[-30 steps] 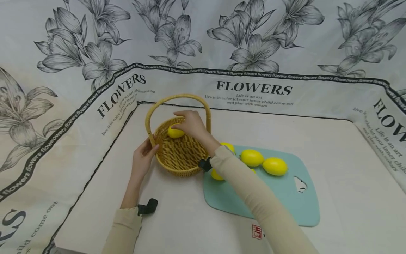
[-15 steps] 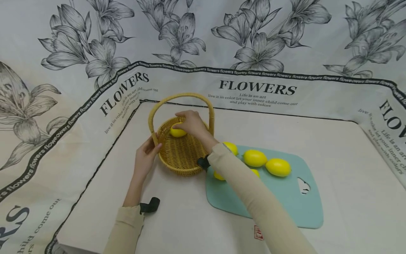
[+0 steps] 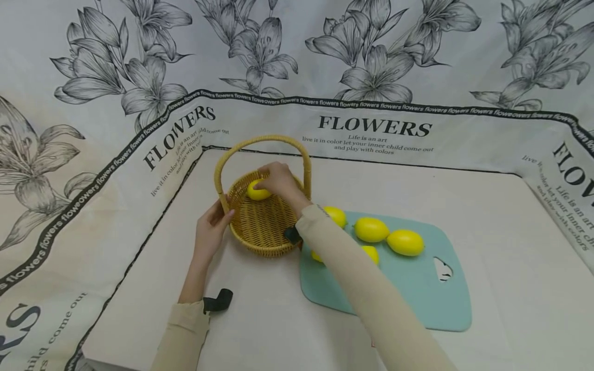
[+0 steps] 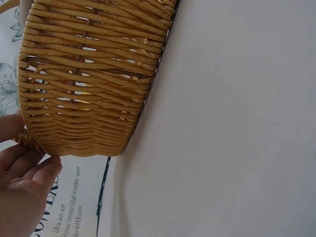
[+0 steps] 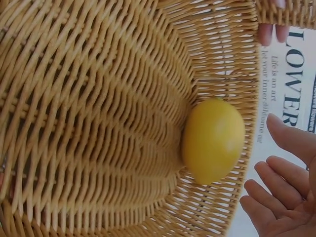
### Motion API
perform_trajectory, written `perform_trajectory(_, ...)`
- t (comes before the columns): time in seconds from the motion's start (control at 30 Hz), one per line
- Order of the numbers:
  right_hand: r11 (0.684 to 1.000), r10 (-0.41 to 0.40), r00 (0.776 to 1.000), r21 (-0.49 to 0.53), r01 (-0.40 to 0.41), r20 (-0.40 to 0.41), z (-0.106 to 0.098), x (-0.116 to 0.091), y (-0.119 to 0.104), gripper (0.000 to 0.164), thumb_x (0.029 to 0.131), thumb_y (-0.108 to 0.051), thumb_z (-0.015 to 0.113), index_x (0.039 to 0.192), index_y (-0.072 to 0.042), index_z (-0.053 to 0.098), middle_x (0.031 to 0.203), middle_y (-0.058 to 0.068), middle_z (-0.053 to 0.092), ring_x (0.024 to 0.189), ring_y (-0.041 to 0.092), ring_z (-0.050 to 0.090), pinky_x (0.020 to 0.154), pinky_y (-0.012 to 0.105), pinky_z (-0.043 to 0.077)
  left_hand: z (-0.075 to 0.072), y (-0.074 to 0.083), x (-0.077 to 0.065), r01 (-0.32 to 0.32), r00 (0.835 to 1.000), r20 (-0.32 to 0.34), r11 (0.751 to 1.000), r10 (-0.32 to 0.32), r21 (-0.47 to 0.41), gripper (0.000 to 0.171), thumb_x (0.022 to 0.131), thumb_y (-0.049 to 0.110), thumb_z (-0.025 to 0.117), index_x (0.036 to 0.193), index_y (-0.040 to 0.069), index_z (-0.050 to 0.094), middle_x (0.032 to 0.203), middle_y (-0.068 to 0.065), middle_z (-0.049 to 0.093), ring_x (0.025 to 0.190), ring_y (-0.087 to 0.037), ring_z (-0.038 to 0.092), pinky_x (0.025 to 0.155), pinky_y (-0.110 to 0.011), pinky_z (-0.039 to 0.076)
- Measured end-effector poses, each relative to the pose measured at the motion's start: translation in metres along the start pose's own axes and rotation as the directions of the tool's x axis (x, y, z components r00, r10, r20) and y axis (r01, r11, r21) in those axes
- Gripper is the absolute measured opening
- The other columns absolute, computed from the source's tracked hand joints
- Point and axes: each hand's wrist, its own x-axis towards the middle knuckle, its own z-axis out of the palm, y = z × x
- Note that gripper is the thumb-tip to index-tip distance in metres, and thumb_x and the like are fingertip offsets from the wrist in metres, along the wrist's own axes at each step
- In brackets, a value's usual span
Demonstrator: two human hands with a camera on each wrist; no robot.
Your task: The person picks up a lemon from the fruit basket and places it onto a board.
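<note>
A woven wicker basket [image 3: 269, 251] with a tall arched handle stands on the white table. My left hand [image 3: 210, 231] grips it at the left foot of the handle, thumb on one side and fingers on the other; the left wrist view shows these fingers [image 4: 43, 173] at the rim. Inside the basket, against the far left wall, lies one yellow lemon [image 5: 215, 140]. My right hand [image 3: 280, 181] is over the basket's far side, by that lemon. From the right wrist view, the right hand's fingers [image 5: 276, 185] are spread and apart from the lemon, holding nothing.
A light-blue cutting board [image 3: 408, 304] lies right of the basket, with several lemons [image 3: 371, 230] on it; my right forearm partly covers some. A cloth [image 3: 376, 139] printed with flowers hangs behind and around the table. Dark wrist cameras [image 3: 219, 300] sit at both cuffs.
My right forearm has shifted slightly left, covering the board a little differently. The left hand, basket and the lemon inside stay where they were.
</note>
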Motion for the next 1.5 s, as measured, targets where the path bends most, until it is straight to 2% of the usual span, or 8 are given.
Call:
perform_trajectory(0.27,1.0,0.021,1.0,0.002,-0.021,0.01,0.006,0.005,0.005,0.052,0.085,-0.018,0.076,0.132,-0.005,0.058,0.136,0.009,0.056,0.127,0.025,0.049,0.098,0.032,0.048,0.0,0.002,0.001,0.027,0.999,0.018,0.999,-0.027,-0.022,0.054,0.095,0.014,0.063,0.143,0.0,0.042,0.142,-0.016,0.048,0.13,-0.028,0.046,0.104,-0.029,0.043)
perform_trajectory(0.5,0.999,0.035,0.999,-0.026,-0.035,0.017,0.011,0.009,0.009,0.054,0.084,-0.018,0.077,0.133,-0.005,0.058,0.135,0.009,0.056,0.125,0.025,0.05,0.097,0.032,0.048,0.001,0.031,-0.007,0.046,0.999,0.03,0.999,-0.046,-0.006,0.052,0.096,0.004,0.059,0.141,-0.008,0.039,0.142,-0.023,0.045,0.13,-0.034,0.045,0.103,-0.029,0.043)
perform_trajectory(0.73,0.999,0.044,0.999,-0.029,-0.044,0.023,0.013,0.012,0.015,0.054,0.084,-0.014,0.077,0.134,-0.008,0.058,0.136,0.008,0.056,0.127,0.024,0.048,0.099,0.032,0.047,0.002,0.032,-0.007,0.053,0.998,0.025,0.999,-0.053,0.0,0.052,0.096,0.005,0.06,0.142,-0.008,0.039,0.142,-0.023,0.046,0.131,-0.032,0.045,0.105,-0.034,0.042)
perform_trajectory(0.87,0.998,0.055,0.998,-0.017,-0.054,0.025,0.015,0.012,0.016,0.054,0.083,-0.012,0.077,0.134,-0.009,0.058,0.137,0.009,0.055,0.125,0.025,0.048,0.097,0.033,0.047,0.003,0.034,-0.008,0.055,0.998,0.025,0.998,-0.055,0.002,0.052,0.096,0.004,0.06,0.141,-0.009,0.039,0.142,-0.023,0.045,0.13,-0.033,0.045,0.104,-0.032,0.042)
perform_trajectory(1.0,0.998,0.06,0.998,-0.02,-0.059,0.03,0.016,0.012,0.016,0.055,0.082,-0.009,0.078,0.134,-0.01,0.058,0.137,0.009,0.054,0.126,0.026,0.047,0.1,0.035,0.045,0.002,0.03,-0.007,0.047,0.998,0.03,0.999,-0.047,-0.008,0.052,0.096,0.004,0.059,0.142,-0.008,0.039,0.142,-0.023,0.045,0.131,-0.034,0.044,0.103,-0.03,0.043)
perform_trajectory(1.23,0.998,0.041,0.998,-0.051,-0.038,0.041,0.018,0.014,0.017,0.054,0.081,-0.008,0.078,0.132,-0.01,0.06,0.134,0.008,0.057,0.124,0.025,0.049,0.101,0.036,0.045,-0.001,0.002,0.001,0.03,0.999,0.014,0.999,-0.03,-0.026,0.053,0.095,0.013,0.063,0.143,0.001,0.043,0.142,-0.015,0.048,0.13,-0.028,0.046,0.103,-0.027,0.043)
perform_trajectory(1.5,0.995,0.028,0.998,-0.097,-0.022,0.063,0.021,0.018,0.023,0.059,0.081,-0.012,0.079,0.136,-0.011,0.056,0.135,0.007,0.056,0.124,0.024,0.049,0.103,0.035,0.044,0.001,0.0,0.001,0.017,1.0,-0.003,1.0,-0.017,-0.009,0.053,0.095,0.012,0.063,0.142,-0.001,0.043,0.14,-0.014,0.05,0.128,-0.026,0.048,0.101,-0.025,0.045)
